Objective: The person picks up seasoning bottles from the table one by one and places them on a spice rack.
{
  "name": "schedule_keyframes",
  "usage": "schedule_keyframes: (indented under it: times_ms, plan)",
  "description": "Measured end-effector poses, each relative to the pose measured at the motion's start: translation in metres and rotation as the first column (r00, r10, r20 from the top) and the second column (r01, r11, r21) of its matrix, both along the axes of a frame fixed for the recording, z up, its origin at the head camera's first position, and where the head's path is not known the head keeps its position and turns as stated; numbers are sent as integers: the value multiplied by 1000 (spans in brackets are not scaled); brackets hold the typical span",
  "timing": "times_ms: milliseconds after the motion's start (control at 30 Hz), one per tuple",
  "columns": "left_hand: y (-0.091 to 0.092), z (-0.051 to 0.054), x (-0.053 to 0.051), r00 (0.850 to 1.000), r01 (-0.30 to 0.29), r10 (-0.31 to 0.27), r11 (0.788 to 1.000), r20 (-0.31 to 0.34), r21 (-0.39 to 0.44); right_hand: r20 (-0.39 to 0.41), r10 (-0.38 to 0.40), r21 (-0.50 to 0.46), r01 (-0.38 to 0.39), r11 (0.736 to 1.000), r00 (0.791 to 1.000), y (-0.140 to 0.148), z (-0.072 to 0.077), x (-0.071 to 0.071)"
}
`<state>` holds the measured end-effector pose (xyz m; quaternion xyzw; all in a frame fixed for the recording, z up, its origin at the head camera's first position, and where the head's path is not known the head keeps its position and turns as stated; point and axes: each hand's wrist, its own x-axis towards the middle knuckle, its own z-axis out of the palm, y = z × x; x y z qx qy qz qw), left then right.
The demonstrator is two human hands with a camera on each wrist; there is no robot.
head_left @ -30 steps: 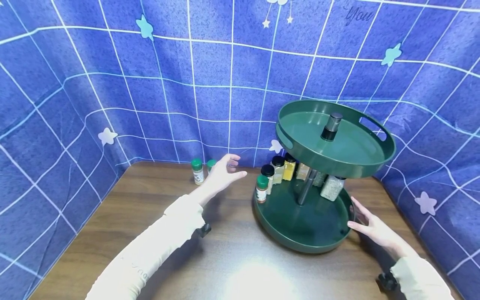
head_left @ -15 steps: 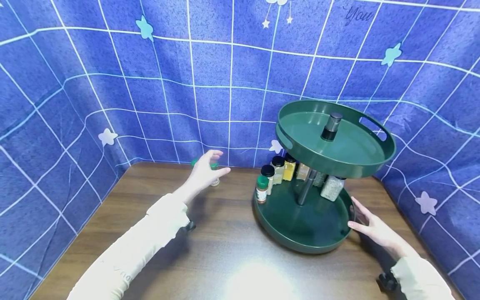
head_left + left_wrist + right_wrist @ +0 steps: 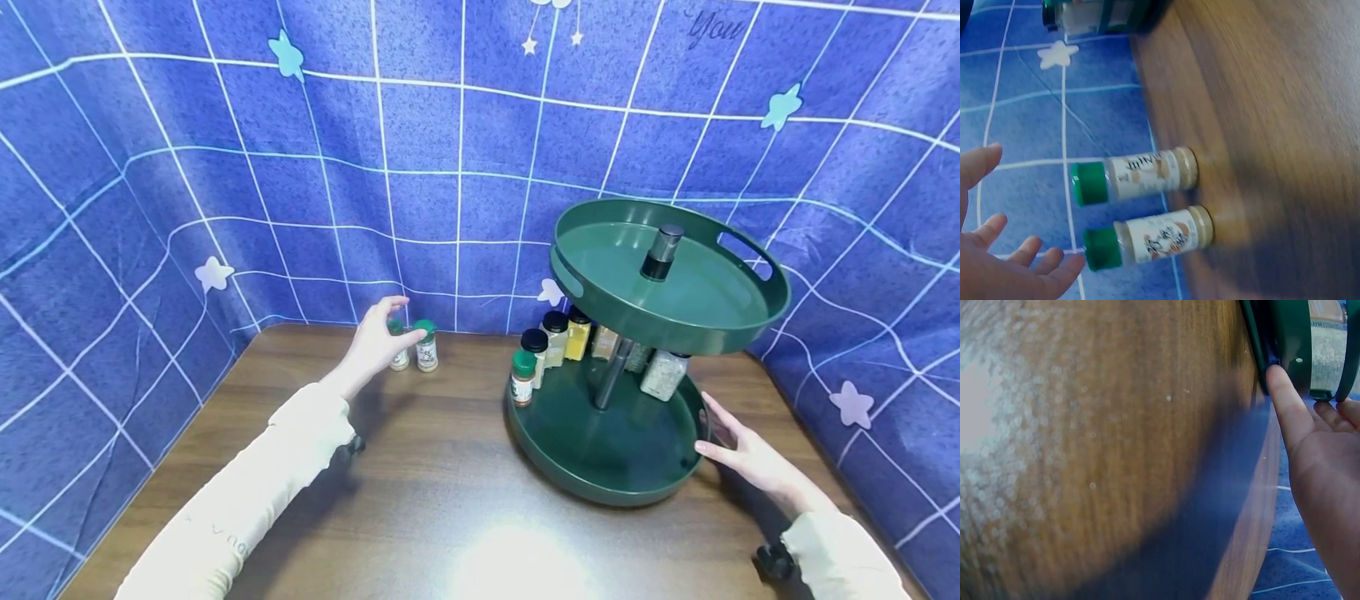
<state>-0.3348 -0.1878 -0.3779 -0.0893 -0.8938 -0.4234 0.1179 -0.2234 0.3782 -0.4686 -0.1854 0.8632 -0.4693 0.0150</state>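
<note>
Two small spice jars with green caps stand upright on the table near the back curtain: a right one (image 3: 427, 348) and a left one (image 3: 398, 353). In the left wrist view both jars (image 3: 1152, 174) (image 3: 1163, 238) show white labels. My left hand (image 3: 374, 337) hovers just in front of them, thumb and fingers spread, partly covering the left jar in the head view. My right hand (image 3: 757, 462) holds the rim of the lower tray of a green two-tier spice rack (image 3: 622, 450), thumb and fingers at the handle cutout (image 3: 1321, 395).
Several spice jars line the back of the lower tray, among them a green-capped jar (image 3: 522, 379), a yellow one (image 3: 577, 335) and a larger pale one (image 3: 664, 375). The upper tray (image 3: 600, 250) overhangs them. A blue curtain (image 3: 337, 200) encloses the table (image 3: 450, 450).
My left hand has moved left past the right jar toward the left one, uncovering the right jar. My right hand and the rack have stayed in place.
</note>
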Motion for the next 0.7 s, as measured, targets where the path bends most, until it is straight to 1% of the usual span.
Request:
schedule_keyframes:
  times_ms: [233, 367, 567, 700]
  plan:
    - [-14, -12, -11, 998, -6, 4, 999, 57, 44, 18, -15, 23, 15, 1000, 1000, -1, 3, 0]
    - [-19, -18, -15, 998, -2, -3, 997, 61, 79, 19, -12, 11, 12, 1000, 1000, -1, 2, 0]
    - [-23, -26, -19, 999, -27, 23, 994, 40, 110, 21, -13, 8, 13, 1000, 1000, 0, 1, 0]
    - [-27, -33, -24, 997, -45, 37, 990, 62, 133, 20, -22, 14, 22, 1000, 1000, 1, 0, 0]
